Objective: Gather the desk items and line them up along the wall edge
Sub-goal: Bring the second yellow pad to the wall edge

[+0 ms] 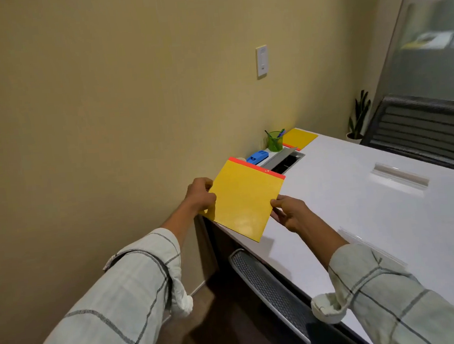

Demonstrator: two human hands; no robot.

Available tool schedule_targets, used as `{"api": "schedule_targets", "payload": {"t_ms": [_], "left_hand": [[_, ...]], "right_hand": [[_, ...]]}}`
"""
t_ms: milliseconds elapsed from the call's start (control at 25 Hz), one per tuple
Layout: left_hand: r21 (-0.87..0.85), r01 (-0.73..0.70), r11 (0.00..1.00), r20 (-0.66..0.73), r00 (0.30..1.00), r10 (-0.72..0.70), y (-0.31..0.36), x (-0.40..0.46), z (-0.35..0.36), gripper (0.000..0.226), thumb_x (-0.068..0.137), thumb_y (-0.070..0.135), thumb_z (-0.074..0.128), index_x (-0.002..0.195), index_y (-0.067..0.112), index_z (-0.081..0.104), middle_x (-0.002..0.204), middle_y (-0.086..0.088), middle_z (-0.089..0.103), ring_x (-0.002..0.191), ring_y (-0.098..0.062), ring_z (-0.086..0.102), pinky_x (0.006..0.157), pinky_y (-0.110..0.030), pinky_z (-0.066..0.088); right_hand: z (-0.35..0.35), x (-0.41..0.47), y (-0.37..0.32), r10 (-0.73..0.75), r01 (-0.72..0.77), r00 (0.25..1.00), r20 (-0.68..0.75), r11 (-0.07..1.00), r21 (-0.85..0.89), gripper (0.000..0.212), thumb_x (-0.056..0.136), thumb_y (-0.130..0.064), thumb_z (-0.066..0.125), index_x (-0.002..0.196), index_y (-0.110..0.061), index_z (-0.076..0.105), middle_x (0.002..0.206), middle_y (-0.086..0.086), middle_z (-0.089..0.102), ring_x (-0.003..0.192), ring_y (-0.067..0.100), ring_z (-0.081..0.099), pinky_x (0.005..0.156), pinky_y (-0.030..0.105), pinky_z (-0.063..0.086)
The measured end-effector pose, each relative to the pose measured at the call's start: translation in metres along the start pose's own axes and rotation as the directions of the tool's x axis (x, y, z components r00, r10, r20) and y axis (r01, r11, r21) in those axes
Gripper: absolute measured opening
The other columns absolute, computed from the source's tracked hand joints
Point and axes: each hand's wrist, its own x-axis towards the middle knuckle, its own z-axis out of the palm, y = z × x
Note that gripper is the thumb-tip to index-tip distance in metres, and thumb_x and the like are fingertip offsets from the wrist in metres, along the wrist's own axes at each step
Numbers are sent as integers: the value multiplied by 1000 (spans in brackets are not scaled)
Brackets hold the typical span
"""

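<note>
Both hands are pinching a yellow folder (244, 200) with a red strip, mid-frame, over the tabletop (363, 214) corner by the wall. Left hand (200, 195) is gripping its left edge, right hand (287, 210) its right edge. Further up-frame along the wall are sitting a blue stapler (257, 157), green pen cup (275, 141) and another yellow folder (300, 138).

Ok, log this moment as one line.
both hands: left hand, right hand hold yellow folder | above desk near wall | not yet placed
</note>
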Motion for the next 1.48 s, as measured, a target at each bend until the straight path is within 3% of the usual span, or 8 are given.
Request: {"api": "schedule_targets", "payload": {"t_ms": [200,360,560,680,960,1200,1360,1480], "left_hand": [[178,-176,968,275,953,123,-32,78,-25,89,70,19,83,144,12,36,146,-11,42,131,-30,43,94,-34,42],[356,-352,866,470,868,159,-67,136,-18,115,57,49,88,148,14,26,148,-14,33,136,-34,31,110,-45,32],[444,-527,725,630,759,166,-115,226,5,124,49,57,88,146,19,21,146,-18,23,136,-37,23,110,-55,34],[449,-583,677,677,716,167,-140,272,17,127,49,56,88,148,19,17,152,-20,14,140,-40,15,109,-55,33],[473,-617,629,715,686,136,-192,335,57,128,55,57,86,151,19,10,158,-22,1,144,-45,11,111,-52,31],[517,-710,479,716,665,213,-223,359,88,99,72,62,71,146,12,27,159,-24,-3,147,-43,7,118,-49,19],[469,-773,426,760,599,250,-236,358,103,91,87,51,60,151,7,13,161,-19,-6,149,-35,0,120,-48,14],[448,-766,461,786,583,204,-241,356,107,89,93,47,54,153,8,2,162,-15,-10,150,-33,-5,120,-46,11]], "right_hand": [[58,58,5,23,-24,996,-82,1000,-6,31,92,9,57,122,0,60,104,17,63,82,24,64,70,35,56],[87,112,22,49,-57,977,-207,998,-30,33,90,9,60,123,2,60,120,23,62,95,27,60,78,37,56],[123,189,53,68,-89,934,-351,995,-47,32,89,8,62,121,6,61,110,24,62,93,30,60,78,40,58],[140,228,67,99,-115,910,-403,993,-15,36,89,8,63,124,5,60,111,22,62,94,30,60,89,43,56],[161,291,91,198,-186,862,-466,980,71,45,89,8,62,133,1,55,126,25,60,97,30,60,96,48,53],[163,337,99,228,-229,860,-456,972,54,38,89,9,61,126,7,57,90,19,64,74,24,59,85,43,55],[163,350,107,167,-224,846,-507,973,-52,28,86,4,67,114,7,66,108,30,67,96,34,67,96,52,53],[167,351,106,58,-245,857,-512,920,-305,18,82,-2,71,100,-6,74,95,19,71,94,34,68,90,47,56]]}}
